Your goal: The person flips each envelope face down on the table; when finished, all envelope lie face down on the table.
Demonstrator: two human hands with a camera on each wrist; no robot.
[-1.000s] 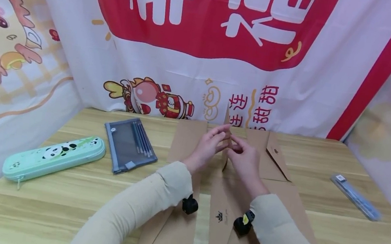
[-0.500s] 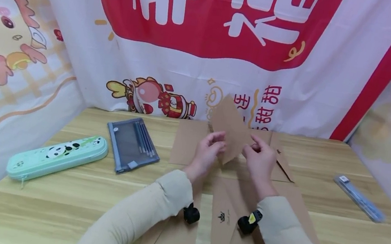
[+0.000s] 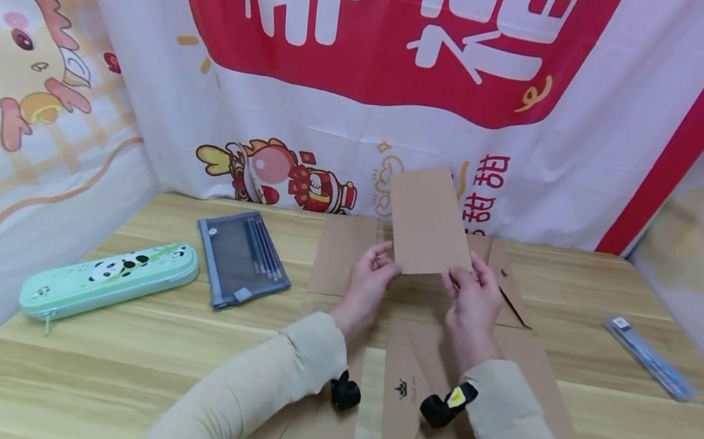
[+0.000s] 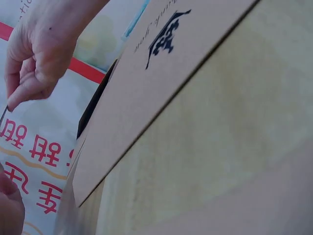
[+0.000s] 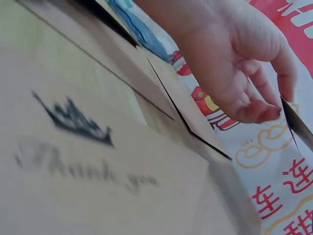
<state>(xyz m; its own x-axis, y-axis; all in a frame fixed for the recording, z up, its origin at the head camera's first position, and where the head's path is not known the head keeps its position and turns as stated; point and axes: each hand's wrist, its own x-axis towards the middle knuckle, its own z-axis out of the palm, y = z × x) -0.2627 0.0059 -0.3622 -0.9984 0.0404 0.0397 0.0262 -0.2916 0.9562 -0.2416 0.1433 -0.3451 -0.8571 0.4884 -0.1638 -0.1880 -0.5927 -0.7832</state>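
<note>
A kraft-paper rectangle is standing tilted above the table; the left hand and right hand are pinching its lower corners. Uneven finger pressure could crease or drop it. Matte, smooth, straight-edged paper is also forming the larger brown envelopes lying below.

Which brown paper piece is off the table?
The brown piece held by the left hand and right hand; the other brown pieces lie on the table.
</note>
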